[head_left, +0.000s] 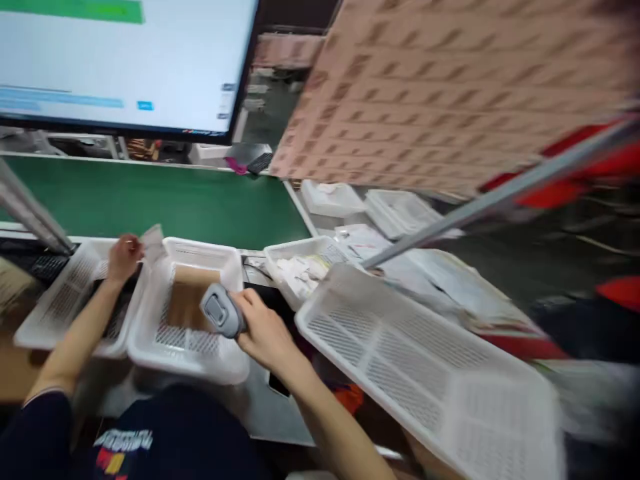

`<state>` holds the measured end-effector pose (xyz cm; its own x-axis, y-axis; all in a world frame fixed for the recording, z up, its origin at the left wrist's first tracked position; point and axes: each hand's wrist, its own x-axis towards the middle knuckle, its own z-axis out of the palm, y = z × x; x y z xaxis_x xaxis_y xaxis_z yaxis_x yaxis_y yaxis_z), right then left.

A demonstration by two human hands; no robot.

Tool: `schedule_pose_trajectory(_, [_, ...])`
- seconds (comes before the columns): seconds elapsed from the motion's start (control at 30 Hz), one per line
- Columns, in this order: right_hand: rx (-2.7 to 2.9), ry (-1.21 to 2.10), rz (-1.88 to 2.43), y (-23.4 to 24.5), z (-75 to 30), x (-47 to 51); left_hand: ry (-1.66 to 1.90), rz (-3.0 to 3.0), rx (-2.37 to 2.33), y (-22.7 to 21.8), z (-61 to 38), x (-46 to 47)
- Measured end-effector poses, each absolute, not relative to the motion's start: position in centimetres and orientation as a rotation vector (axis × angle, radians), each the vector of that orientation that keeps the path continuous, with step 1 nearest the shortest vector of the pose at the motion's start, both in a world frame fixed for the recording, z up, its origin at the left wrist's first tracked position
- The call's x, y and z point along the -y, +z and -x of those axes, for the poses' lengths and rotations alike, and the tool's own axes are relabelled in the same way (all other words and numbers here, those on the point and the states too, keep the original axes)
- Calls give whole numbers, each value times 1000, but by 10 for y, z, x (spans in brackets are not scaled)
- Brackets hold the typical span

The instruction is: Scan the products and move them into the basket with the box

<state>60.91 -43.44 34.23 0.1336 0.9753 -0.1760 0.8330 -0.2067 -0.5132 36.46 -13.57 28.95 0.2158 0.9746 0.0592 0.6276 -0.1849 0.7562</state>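
My left hand (125,257) pinches a small clear plastic packet (153,244) by its edge, above the shared rims of two white baskets. Wrapped round the handle of a grey barcode scanner (223,311) is my right hand (263,325). The scanner is held over the middle white basket (193,363), where a flat brown cardboard piece (193,293) lies on the slatted bottom. Under my left forearm stands the left white basket (55,313), with dark items inside that I cannot make out. What the packet contains is too blurred to tell.
A monitor (120,67) hangs over a green conveyor belt (200,207). Right of me, a long white basket (400,360) lies tilted near a small basket of white papers (303,270). A slanted metal bar (450,223) crosses the right side, below a large printed cardboard panel (425,93).
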Motion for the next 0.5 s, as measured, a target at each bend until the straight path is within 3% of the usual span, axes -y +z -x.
schedule_pose_trajectory(0.17, [1845, 680, 2206, 338, -598, 427, 755, -1619, -1060, 284, -406, 183])
schedule_pose_trajectory(0.37, [1891, 696, 2267, 344, -594, 440, 736, -1534, -920, 265, -402, 213])
schedule_pose_trajectory(0.5, [1872, 693, 2179, 324, -604, 461, 606, -1590, -890, 241, -393, 201])
